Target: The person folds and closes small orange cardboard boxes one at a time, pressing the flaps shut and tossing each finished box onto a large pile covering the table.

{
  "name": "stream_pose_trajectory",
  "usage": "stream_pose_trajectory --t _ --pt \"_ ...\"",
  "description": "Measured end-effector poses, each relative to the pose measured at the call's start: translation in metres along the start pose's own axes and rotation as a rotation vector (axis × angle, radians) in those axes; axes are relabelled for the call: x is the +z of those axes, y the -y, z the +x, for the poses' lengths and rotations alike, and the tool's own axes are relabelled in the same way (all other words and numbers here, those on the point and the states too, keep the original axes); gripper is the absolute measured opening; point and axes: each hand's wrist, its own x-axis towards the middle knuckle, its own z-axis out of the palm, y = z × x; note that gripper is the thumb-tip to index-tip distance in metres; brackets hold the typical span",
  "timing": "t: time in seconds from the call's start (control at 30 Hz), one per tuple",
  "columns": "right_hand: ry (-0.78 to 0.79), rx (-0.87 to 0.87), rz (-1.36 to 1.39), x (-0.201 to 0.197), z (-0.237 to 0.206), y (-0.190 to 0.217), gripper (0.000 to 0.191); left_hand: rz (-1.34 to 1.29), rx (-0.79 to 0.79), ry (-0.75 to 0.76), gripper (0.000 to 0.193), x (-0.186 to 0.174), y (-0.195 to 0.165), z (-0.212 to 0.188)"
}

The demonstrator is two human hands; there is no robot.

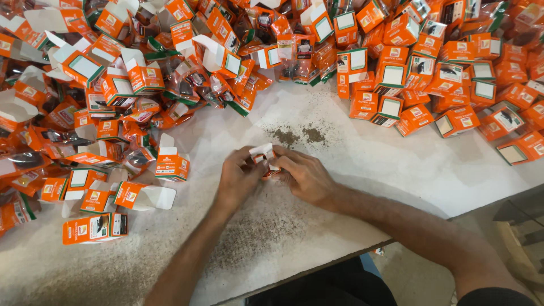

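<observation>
Left hand (238, 178): it is at the middle of the table, fingers bent and closed on the left side of a small orange box (264, 156).
Right hand (303, 175): it meets the left hand, fingers curled around the right side of the same box.
Small orange box: it is between both hands, just over the white table (368, 170), with its white flap up on the far side.
Dark crumbs (300, 136): a small patch lies on the table just beyond the hands.
Left heap (113, 85): many orange boxes, most with open white flaps, mixed with clear packets, fill the far left.
Right heap (453, 73): more orange boxes, mostly closed, lie at the far right, well apart from the hands.
Single boxes: one open box (171, 164) stands near the left hand; a closed box (94, 228) lies flat at the near left.
</observation>
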Motion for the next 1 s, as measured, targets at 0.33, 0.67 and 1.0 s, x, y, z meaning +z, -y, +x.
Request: stream_pose_trajectory --t 0.33,0.67,1.0 --pt "0.073 0.114 0.078 -0.004 0.002 0.0 0.093 0.452 0.503 -0.026 0.031 0.002 -0.012 -0.022" --pt "0.089 0.117 0.102 -0.01 0.007 0.007 0.091 0.435 0.452 -0.015 0.026 -0.001 -0.008 -0.023" --pt "0.08 0.065 0.069 -0.01 0.008 0.009 0.086 0.663 0.547 0.065 0.024 0.004 -0.011 -0.031"
